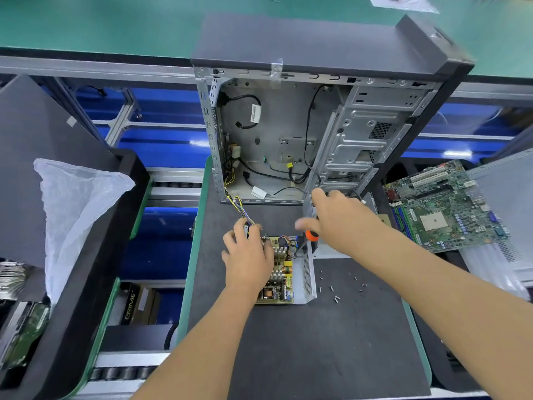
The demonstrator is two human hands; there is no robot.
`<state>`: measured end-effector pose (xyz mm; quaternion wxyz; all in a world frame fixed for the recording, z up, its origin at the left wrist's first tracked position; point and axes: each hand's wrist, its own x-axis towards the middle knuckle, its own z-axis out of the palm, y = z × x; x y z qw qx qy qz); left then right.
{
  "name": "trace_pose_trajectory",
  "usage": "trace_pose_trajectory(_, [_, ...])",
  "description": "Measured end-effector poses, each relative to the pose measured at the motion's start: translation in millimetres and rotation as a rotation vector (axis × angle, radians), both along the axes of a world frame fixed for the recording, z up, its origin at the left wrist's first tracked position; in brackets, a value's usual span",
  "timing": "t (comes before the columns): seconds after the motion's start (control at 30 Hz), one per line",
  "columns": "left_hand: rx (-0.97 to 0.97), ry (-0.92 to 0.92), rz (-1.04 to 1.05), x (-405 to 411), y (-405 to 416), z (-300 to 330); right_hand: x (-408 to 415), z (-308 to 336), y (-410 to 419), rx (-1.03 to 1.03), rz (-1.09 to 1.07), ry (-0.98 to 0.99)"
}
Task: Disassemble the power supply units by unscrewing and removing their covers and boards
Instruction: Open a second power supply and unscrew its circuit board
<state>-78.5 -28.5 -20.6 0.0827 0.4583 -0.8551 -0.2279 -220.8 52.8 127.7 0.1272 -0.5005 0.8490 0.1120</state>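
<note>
dark mat [302, 342] (green-edged) amid blue conveyor bays [161, 140]

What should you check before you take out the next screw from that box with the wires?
1. Cover off the power supply: ok, circuit board is exposed.
2. Left hand steadying the board: ok, it rests on it near the wire bundle.
3. Right hand has the screwdriver: ok, orange handle in its grip.
4. Tip seated in a screw: cannot tell.
5. Loose screws kept together: not ok, scattered on the mat.
</note>
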Motion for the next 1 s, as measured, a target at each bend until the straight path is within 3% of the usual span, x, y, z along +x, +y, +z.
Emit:
trace_pose_trajectory(0.1, [-0.002,0.003,0.001,1,0,1,6,-3,-1,-0.051,0.132,0.177])
trace_pose_trajectory(0.2, [0.0,-0.001,0.002,0,0,1,-2,-7,-2,-0.196,0.098,0.003])
trace_pose_trajectory(0.33, [-0.005,-0.001,0.002,0,0,2,-6,-10,6,-0.199,-0.018,-0.174])
trace_pose_trajectory(0.43, [-0.005,0.003,0.001,0,1,2,-5,-14,8,-0.035,0.017,0.049])
trace_pose_trajectory(0.5, [-0.009,0.006,0.001,1,0,1,-3,-14,7,-0.053,0.038,0.097])
trace_pose_trajectory(1.0, [-0.06,0.04,-0.015,1,1,-1,-1,7,23,-0.33,-0.058,0.042])
